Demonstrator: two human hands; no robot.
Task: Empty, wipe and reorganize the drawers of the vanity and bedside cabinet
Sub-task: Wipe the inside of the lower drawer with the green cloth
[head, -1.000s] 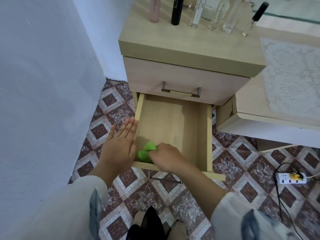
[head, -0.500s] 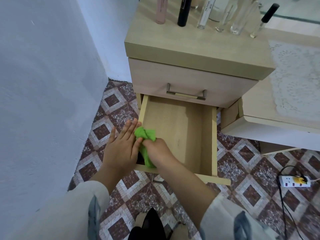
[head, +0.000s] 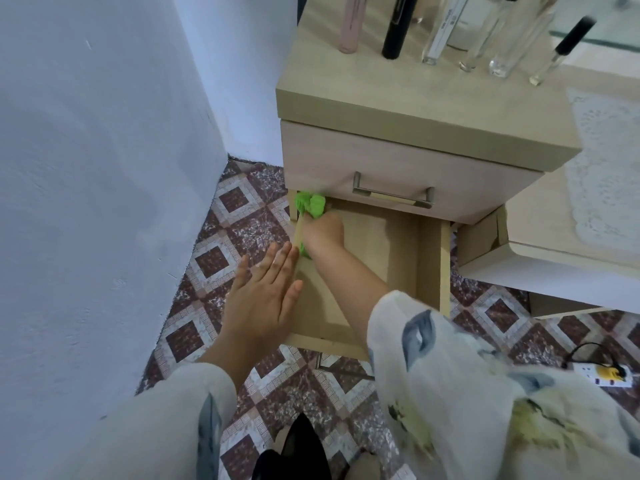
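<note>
The lower drawer (head: 429, 265) of the light wooden cabinet (head: 408, 109) is pulled out, and its wooden bottom shows nothing but my arm and the cloth. My right hand (head: 323, 232) grips a bunched green cloth (head: 310, 204) at the drawer's far left corner, just under the shut upper drawer (head: 391, 168). My left hand (head: 266, 292) lies flat with straight fingers against the outside of the drawer's left wall.
Several tall cosmetic bottles and tubes (head: 450, 29) stand on the cabinet top. A lower vanity surface with a white lace mat (head: 606, 174) adjoins on the right. A white wall (head: 104, 168) closes the left side. A power strip (head: 602, 374) with cable lies on the patterned floor.
My right hand has slid the green cloth from the drawer's front left along the left wall to the far left corner. My left hand has stayed at the drawer's left wall.
</note>
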